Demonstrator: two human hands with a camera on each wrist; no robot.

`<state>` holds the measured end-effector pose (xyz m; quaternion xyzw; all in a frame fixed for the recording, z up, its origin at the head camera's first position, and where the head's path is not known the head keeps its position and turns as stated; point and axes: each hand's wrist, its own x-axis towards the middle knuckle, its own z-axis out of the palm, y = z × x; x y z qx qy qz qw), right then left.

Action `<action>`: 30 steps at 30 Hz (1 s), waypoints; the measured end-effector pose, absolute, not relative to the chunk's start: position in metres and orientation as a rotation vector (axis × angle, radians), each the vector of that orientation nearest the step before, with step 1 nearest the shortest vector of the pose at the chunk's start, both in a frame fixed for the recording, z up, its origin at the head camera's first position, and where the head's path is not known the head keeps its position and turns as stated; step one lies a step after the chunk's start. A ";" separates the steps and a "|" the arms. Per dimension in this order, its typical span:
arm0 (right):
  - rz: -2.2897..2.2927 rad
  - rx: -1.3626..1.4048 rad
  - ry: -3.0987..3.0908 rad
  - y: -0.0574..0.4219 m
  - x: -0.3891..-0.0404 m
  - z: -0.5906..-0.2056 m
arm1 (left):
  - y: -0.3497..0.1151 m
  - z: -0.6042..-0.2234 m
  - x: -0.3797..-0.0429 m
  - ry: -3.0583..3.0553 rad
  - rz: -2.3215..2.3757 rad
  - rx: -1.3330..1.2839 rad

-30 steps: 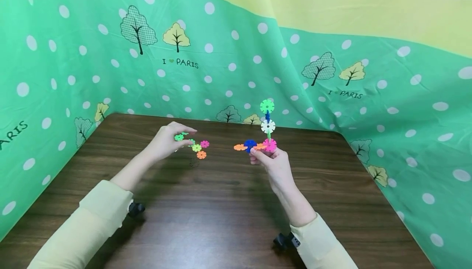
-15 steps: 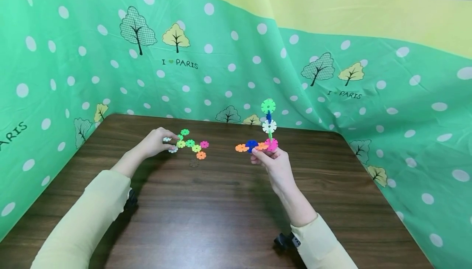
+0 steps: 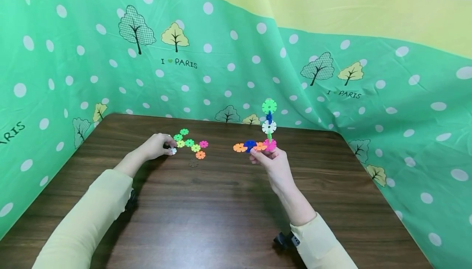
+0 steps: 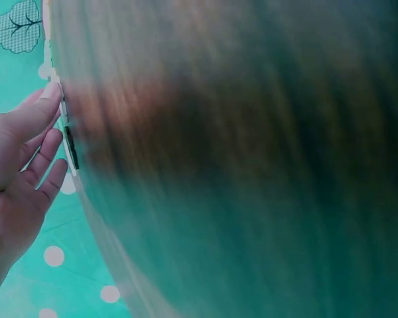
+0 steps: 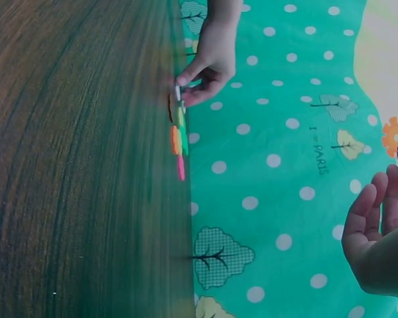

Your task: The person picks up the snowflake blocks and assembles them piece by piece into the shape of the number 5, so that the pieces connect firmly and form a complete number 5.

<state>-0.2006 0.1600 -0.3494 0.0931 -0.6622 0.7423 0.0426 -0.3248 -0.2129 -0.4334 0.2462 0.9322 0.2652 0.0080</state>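
Note:
In the head view, my right hand (image 3: 273, 164) grips a joined chain of notched plastic snowflake discs above the table. Its flat arm has an orange disc (image 3: 239, 148), a blue disc (image 3: 250, 145) and another orange one. From a pink disc (image 3: 270, 144), a column rises through a white disc (image 3: 269, 127) to a green disc (image 3: 269, 106). My left hand (image 3: 156, 147) is down at the table, thumb and fingertips pinching a white snowflake disc (image 3: 173, 151); the right wrist view shows that white disc (image 5: 178, 93) edge-on at the fingertips.
Loose discs lie right of my left hand: green (image 3: 184, 131), yellow (image 3: 196, 148), pink (image 3: 203, 144), orange (image 3: 200, 155) and a dark one (image 3: 193, 163) that blends into the wooden table (image 3: 206, 211). A green dotted cloth (image 3: 228, 80) hangs behind.
My left hand has moved left from over the green discs to the white discs, and its fingers have closed in on one. My right hand with the disc chain has barely moved.

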 end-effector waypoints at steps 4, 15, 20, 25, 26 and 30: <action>2.267 0.288 -2.021 0.160 -0.201 -0.350 | -0.214 -0.432 -0.324 2.934 0.783 0.785; 2.260 0.275 -2.051 0.158 -0.201 -0.352 | -0.216 -0.436 -0.319 3.031 0.687 0.763; 2.259 0.294 -2.045 0.159 -0.200 -0.352 | -0.215 -0.437 -0.318 3.031 0.661 0.755; 2.264 0.304 -2.031 0.159 -0.200 -0.351 | -0.213 -0.436 -0.317 3.023 0.739 0.747; 2.264 0.302 -2.030 0.159 -0.200 -0.351 | -0.212 -0.435 -0.317 3.023 0.760 0.750; 2.257 0.291 -2.032 0.159 -0.199 -0.349 | -0.207 -0.429 -0.313 3.031 0.846 0.757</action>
